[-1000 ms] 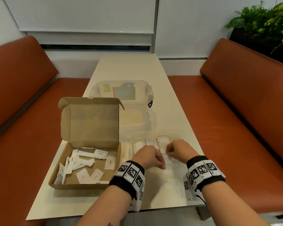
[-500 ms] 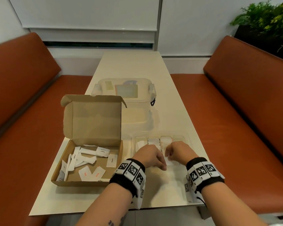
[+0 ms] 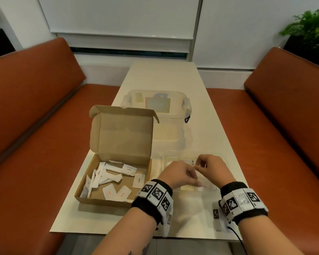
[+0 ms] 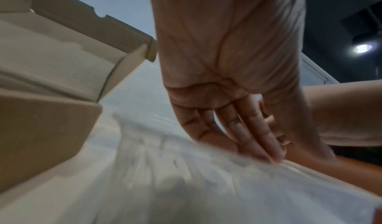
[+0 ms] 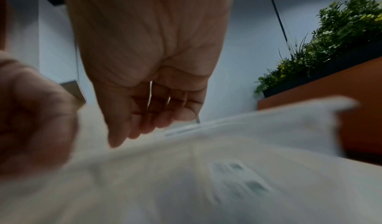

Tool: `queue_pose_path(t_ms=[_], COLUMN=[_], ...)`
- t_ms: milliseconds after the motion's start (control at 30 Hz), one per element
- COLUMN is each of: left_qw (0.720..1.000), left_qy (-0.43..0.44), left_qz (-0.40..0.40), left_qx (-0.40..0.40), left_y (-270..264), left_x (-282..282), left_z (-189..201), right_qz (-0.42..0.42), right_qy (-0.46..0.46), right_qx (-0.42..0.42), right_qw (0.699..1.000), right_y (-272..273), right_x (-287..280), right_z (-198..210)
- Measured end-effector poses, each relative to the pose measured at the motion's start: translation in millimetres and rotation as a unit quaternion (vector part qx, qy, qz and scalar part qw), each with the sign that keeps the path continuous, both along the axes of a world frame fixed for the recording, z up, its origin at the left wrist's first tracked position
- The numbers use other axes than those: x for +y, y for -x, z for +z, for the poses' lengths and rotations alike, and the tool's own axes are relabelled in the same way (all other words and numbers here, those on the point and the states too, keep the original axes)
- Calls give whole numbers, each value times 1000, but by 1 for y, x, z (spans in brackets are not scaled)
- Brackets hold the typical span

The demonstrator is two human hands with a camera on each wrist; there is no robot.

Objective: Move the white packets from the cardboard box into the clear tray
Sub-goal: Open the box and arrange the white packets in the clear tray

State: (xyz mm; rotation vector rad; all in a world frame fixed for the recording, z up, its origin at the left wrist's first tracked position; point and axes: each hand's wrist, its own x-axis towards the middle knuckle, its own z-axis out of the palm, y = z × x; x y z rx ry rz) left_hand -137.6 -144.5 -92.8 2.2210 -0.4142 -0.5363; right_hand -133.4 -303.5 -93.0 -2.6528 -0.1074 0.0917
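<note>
The white packets are small paper sachets, some flat and near square with red or dark print, others long thin sticks. They lie loose in the open cardboard box at about 9 o'clock from the hands. The sticks lie jumbled: several run roughly from 7 to 1 o'clock along the box's left side, and one longer stick runs from 10 to 4 o'clock across the back. The two red-printed square ones lie near the front wall, tilted. The box lid stands upright at the far side, at 12 o'clock from the packets.

The clear tray sits on the pale table just to the right of the box, its long side running from 9 to 3 o'clock. A few packets show through it at its far edge.

Both hands are over the tray. The left hand has its fingers stretched down to a blurred clear plastic edge. The right hand has its fingers bent down at that plastic; whether either hand grips it I cannot tell.

At 12 o'clock beyond the box stands a lidded clear tub.
</note>
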Motion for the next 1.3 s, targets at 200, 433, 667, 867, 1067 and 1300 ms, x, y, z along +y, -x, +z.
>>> queue_pose_path(t_ms=[200, 433, 667, 867, 1067, 1300], left_qw=[964, 864, 833, 826, 823, 823], left_qy=[33, -84, -253, -270, -292, -271], left_qz=[257, 487, 492, 495, 488, 498], left_qx=[-66, -95, 2, 4, -13, -4], left_y=[-16, 3, 22, 23, 21, 19], left_x=[71, 175, 228, 240, 240, 240], left_z=[31, 23, -9, -19, -19, -19], right_qz=[44, 169, 215, 267, 291, 285], right_qy=[-64, -35, 95, 161, 218, 177], right_qx=[-34, 64, 178, 170, 162, 202], right_qw=[996, 983, 955, 935, 917, 920], right_y=[0, 12, 15, 16, 15, 16], right_x=[69, 168, 211, 226, 233, 233], right_z=[29, 18, -7, -16, -17, -20])
